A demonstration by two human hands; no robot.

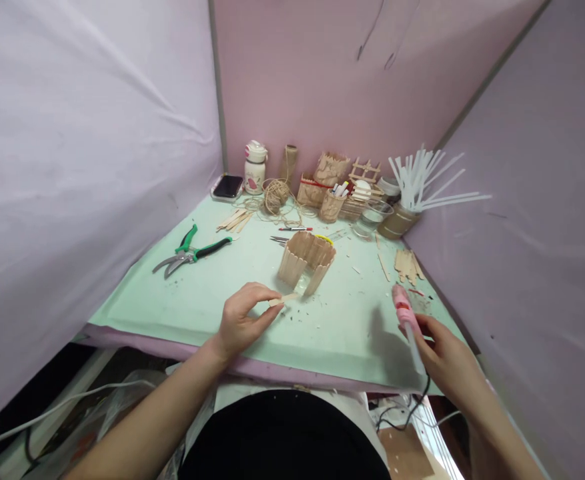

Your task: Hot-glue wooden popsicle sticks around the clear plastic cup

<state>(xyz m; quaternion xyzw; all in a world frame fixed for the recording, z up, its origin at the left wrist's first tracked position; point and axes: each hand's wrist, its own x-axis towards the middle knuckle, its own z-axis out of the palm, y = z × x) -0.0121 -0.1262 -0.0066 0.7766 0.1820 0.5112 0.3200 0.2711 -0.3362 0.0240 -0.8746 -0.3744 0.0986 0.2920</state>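
Between the thumb and fingers of my left hand (246,319) is a popsicle stick (287,299), held nearly level just in front of a round holder made of upright popsicle sticks (295,263). The holder stands on the green table cover, with a gap in its wall on the near side. My right hand (437,347) grips a pink hot glue gun (405,308) at the right side of the table. A white glue stick (415,347) runs out of its back, and its nozzle is turned away from me.
Green-handled pruning shears (187,253) lie at the left. Loose sticks (235,220), a twine ball (275,195), a phone (228,187) and a bottle (255,168) are behind. White glue sticks (417,180) stand in a pot at the back right; flat sticks (408,267) lie nearby.
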